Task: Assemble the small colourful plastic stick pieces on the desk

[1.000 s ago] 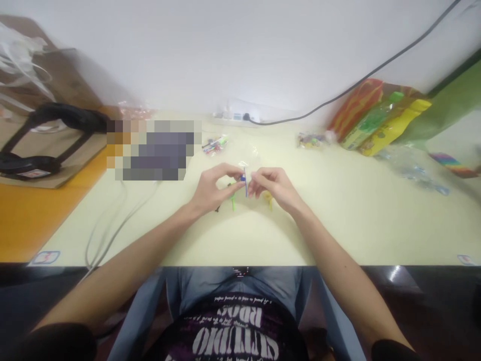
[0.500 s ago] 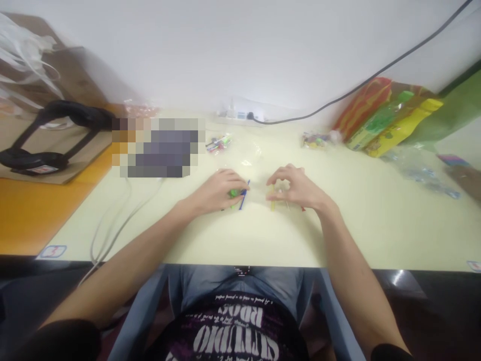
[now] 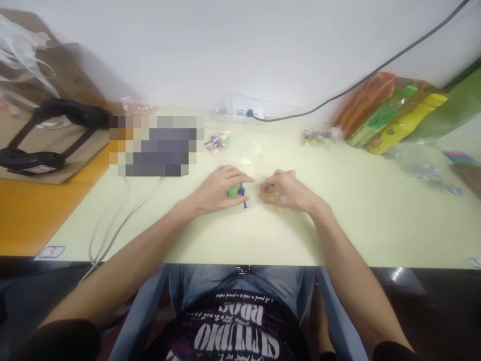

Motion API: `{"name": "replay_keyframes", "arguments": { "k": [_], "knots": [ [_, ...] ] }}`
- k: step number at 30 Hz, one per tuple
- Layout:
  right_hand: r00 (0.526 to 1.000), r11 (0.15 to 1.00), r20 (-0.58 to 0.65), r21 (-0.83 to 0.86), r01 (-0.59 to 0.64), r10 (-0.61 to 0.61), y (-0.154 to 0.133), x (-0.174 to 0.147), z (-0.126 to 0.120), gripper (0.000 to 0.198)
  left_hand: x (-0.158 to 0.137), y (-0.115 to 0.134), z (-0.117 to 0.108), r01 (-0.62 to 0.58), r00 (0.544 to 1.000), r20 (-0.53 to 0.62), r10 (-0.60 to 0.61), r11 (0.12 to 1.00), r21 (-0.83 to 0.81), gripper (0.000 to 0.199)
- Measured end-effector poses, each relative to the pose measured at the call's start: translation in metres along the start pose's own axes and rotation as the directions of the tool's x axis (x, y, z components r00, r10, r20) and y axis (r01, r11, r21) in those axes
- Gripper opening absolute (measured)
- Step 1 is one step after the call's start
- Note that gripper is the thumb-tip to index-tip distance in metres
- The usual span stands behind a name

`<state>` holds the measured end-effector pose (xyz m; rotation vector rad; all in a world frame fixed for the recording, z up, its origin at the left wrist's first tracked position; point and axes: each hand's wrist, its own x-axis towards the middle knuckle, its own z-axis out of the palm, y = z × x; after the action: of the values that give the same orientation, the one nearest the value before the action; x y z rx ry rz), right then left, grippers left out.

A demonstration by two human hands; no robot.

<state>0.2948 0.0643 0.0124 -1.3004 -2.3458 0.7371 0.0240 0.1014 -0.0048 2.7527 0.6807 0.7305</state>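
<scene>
Head view, left hand: here we are at mid-table, and the left hand (image 3: 216, 190) has thumb and fingers spread wide, a loose arch over the small pieces; whether the thumb touches the blue one, I cannot tell.
Blue piece: the blue piece (image 3: 245, 204) sits at the mouth of that arch, its near end poking out past the thumb.
Green piece: right beside the blue, deeper under the palm, there's the green piece (image 3: 231, 192), partly hidden.
Right hand: across a short gap, the right hand (image 3: 291, 190) has its fingers curled in narrow around the yellow piece (image 3: 275, 208); pinched or merely surrounded, I cannot tell.
Yellow piece: low by the tabletop, one thin end showing below the fingers.
Tabletop: pale table (image 3: 248, 240) under it all, with a colourful packet (image 3: 218, 142) beyond the left hand and a second packet (image 3: 314, 137) beyond the right.
By the wall: a white power strip (image 3: 235, 113), black cable (image 3: 319, 106) plugged in.
</scene>
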Motion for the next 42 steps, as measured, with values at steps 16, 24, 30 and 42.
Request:
{"name": "replay_keyframes", "arguments": {
  "k": [16,24,30,42],
  "knots": [
    [0.998,0.981,-0.017,0.182,0.07,-0.069,-0.007,0.0,-0.006,0.031,0.002,0.009,0.008,-0.119,0.978,-0.182,0.098,0.987,-0.109,0.019],
    [0.994,0.978,0.111,-0.21,0.008,0.016,0.01,-0.006,-0.004,0.017,0.001,0.007,0.009,-0.037,0.983,-0.184,0.014,0.992,-0.124,0.02],
    [0.999,0.979,0.008,-0.203,-0.033,0.035,0.014,-0.005,-0.006,0.01,0.0,0.004,0.007,-0.038,0.976,-0.219,0.009,0.991,-0.13,0.02],
    [0.996,0.97,-0.029,-0.226,-0.085,0.08,0.01,0.001,0.005,0.013,-0.001,0.003,0.007,-0.007,0.98,-0.199,-0.019,0.991,-0.133,0.022]
  ]
}}
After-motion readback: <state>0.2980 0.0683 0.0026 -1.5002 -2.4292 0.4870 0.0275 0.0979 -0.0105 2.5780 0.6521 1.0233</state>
